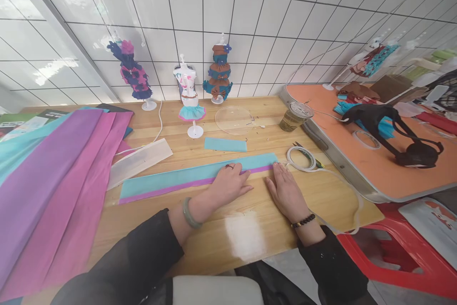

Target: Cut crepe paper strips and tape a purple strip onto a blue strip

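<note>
A long turquoise fabric strip (171,176) with a purple band along its near edge lies flat across the wooden table. My left hand (228,185) rests on the strip right of its middle, thumb apart from the bent fingers, which press on the purple edge. At the strip's right end, my right hand (287,193) lies flat with fingers stretched out, its fingertips touching the cloth. A shorter turquoise piece (225,144) lies just beyond the strip. White tape or cord in a coil (301,158) sits right of my right hand, partly over a small cutting tool (318,164).
Purple, pink and turquoise fabric (67,162) drapes over the table's left side. A pale flat strip (141,162) lies near it. Several small dressed mannequins (185,86) stand along the tiled wall. A lidded cup (296,116) stands by the orange table (328,143); a red stool (403,252) is below.
</note>
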### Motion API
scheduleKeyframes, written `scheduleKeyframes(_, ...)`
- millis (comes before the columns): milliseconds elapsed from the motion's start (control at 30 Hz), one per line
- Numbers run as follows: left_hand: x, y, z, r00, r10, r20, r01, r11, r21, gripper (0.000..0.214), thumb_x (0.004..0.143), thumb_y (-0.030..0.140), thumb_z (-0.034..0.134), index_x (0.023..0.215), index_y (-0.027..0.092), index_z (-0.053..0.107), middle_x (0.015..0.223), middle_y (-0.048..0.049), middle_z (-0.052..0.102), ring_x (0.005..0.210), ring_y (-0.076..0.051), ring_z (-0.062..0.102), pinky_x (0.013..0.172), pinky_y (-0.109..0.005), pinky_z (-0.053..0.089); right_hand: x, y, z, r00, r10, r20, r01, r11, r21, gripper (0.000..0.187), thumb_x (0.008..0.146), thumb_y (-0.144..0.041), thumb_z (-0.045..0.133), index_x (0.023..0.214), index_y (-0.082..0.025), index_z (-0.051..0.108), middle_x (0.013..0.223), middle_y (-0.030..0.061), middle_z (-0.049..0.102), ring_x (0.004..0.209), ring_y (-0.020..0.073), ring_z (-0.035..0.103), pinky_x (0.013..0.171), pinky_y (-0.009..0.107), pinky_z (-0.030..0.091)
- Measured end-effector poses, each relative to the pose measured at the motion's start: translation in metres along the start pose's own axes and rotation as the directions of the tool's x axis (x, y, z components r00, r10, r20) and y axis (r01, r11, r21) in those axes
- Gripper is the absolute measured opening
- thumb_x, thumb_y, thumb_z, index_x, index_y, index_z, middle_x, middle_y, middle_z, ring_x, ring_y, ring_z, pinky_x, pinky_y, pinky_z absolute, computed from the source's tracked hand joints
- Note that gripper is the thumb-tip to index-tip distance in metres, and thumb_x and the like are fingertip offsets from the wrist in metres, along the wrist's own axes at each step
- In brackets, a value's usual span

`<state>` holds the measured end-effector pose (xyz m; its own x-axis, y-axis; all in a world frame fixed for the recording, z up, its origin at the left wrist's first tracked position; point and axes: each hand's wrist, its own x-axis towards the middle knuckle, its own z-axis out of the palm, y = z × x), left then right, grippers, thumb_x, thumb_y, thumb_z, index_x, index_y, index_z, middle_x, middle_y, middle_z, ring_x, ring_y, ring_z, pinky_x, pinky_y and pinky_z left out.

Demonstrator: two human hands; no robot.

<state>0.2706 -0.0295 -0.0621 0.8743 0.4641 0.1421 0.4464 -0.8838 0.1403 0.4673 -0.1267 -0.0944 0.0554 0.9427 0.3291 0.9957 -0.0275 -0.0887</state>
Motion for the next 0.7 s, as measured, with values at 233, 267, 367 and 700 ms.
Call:
scheduleKeyframes(233, 0.000, 0.001, 0.000, 1.000, -0.006, -0.005, 0.006, 1.000, 0.001, 0.045, 0.085, 0.050, 0.038, 0.115, 0.019, 0.048, 0.093, -0.0088, 0.047, 0.087, -0.022, 0.049, 0.073, -0.034, 0.039, 0.002, -0.002, -0.001, 0.989, -0.131, 0.070, 0.128, 0.991, 0.038, 0.054, 0.089, -0.039, 0.034, 0.135, -0.012, 0.030, 0.134, 0.0152, 0.040, 0.127, 0.0251, 0.032, 0.101, 0.048, 0.031)
scheduleKeyframes(267, 0.000, 0.001, 0.000, 1.000, -0.004, -0.005, 0.004, 1.000, 0.005, 0.044, 0.085, 0.050, 0.038, 0.115, 0.019, 0.048, 0.093, -0.0088, 0.047, 0.087, -0.022, 0.049, 0.073, -0.034, 0.039, 0.003, -0.001, 0.000, 0.993, -0.101, 0.059, 0.100, 0.995, 0.020, 0.054, 0.089, -0.039, 0.034, 0.134, -0.011, 0.030, 0.134, 0.0162, 0.041, 0.126, 0.0259, 0.033, 0.100, 0.049, 0.032)
scheduleKeyframes(367, -0.001, 0.002, -0.001, 1.000, 0.001, -0.010, -0.001, 1.000, 0.013, 0.043, 0.084, 0.049, 0.039, 0.114, 0.020, 0.048, 0.093, -0.0084, 0.047, 0.086, -0.022, 0.049, 0.073, -0.034, 0.040, 0.004, 0.005, 0.006, 1.000, 0.004, 0.018, -0.003, 0.999, -0.039, 0.054, 0.088, -0.041, 0.033, 0.131, -0.008, 0.035, 0.130, 0.0200, 0.044, 0.124, 0.0285, 0.036, 0.097, 0.051, 0.033)
scheduleKeyframes(700, -0.003, 0.001, 0.002, 0.997, 0.014, -0.076, -0.012, 0.999, 0.030, 0.042, 0.085, 0.050, 0.038, 0.112, 0.019, 0.050, 0.091, -0.0076, 0.047, 0.084, -0.022, 0.048, 0.071, -0.034, 0.040, 0.004, 0.011, 0.009, 1.000, 0.022, 0.001, -0.022, 1.000, -0.016, 0.056, 0.088, -0.042, 0.033, 0.132, -0.006, 0.033, 0.132, 0.0214, 0.041, 0.125, 0.0272, 0.035, 0.097, 0.049, 0.034)
